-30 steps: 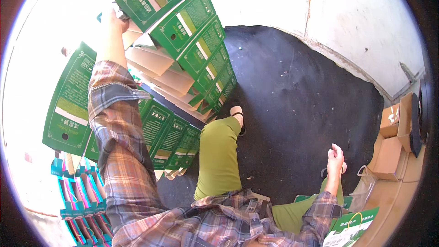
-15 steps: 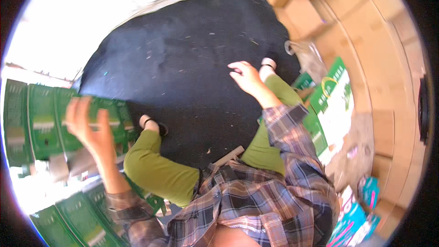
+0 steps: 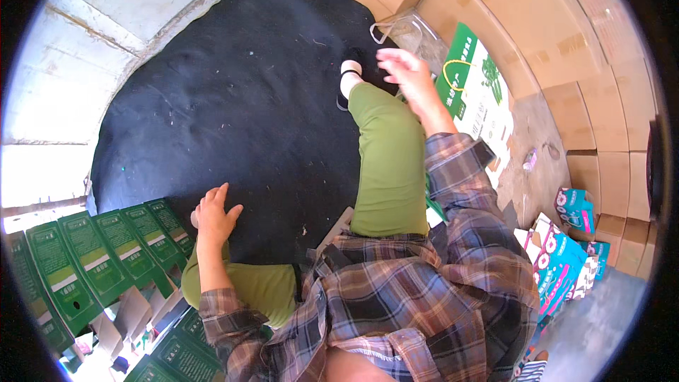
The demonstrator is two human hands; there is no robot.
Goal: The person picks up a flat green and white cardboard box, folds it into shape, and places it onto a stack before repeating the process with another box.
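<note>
On my feed, the left hand has its thumb standing out from loosely bent fingers, and I see nothing held in it. The right hand is also parted, fingers reaching toward the left of my view, with nothing between them and the thumb.

Closest to the left hand is a slanting row of green boxes, just beyond the wrist on its left; a gap shows between hand and boxes. Pale brown flaps stick out along the row's lower side, and more green cartons lie at my bottom edge. The hand appears over the bent left leg of the green trousers, though I can't tell whether it touches the cloth.

Just beside the right hand I have a green-and-white package with a yellow cord handle, tilted against my view. A clear plastic bag lies above that hand, and a sandalled foot shows to its left.

Further out, a black sheet covers the floor. Brown cardboard boxes line my right side, with blue-and-pink packs below them.
</note>
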